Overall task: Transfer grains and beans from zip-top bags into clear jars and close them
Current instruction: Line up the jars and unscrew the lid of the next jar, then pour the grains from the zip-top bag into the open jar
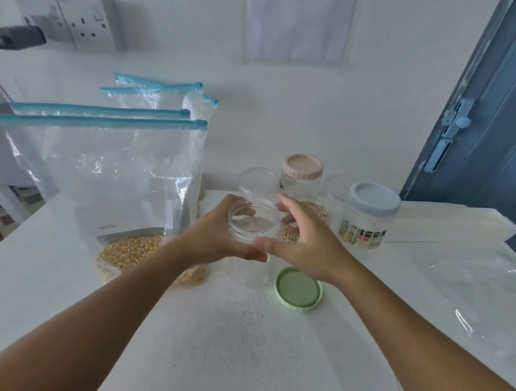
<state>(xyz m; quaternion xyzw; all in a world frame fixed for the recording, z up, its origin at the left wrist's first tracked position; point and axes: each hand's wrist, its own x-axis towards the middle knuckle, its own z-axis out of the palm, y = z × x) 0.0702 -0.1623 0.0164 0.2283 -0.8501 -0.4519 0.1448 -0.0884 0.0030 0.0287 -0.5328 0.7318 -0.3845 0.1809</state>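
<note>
Jar [253, 223], clear and empty, lid off, is held above the white table [56, 271] at centre. Left hand [215, 238] grasps it, fingers curled round its far and left side, thumb along the near wall. Right hand [305, 246] has its thumb against the near wall of the jar; fingers are loosely spread beyond the rim, and whether they grip cannot be told.

Green lid [298, 287] lies flat on the table just beside the right wrist, near side.

Front zip-top bag [105, 175] stands left of the jar, blue zip strip closed, yellow kernels [130, 251] at its bottom. Its white label shows only the letters "ents"; the rest is illegible. Further bags stand behind it, largely hidden.

Pink-lidded jar [302, 174] and blue-lidded jar [370, 214] stand behind the hands. The blue-lidded jar carries a printed label, too blurred to read. A jar holding pale grains [311, 212] is mostly hidden by the right hand. Two clear lidded jars behind are hard to make out.

Fine white grains [239, 324] are scattered over the near table.
</note>
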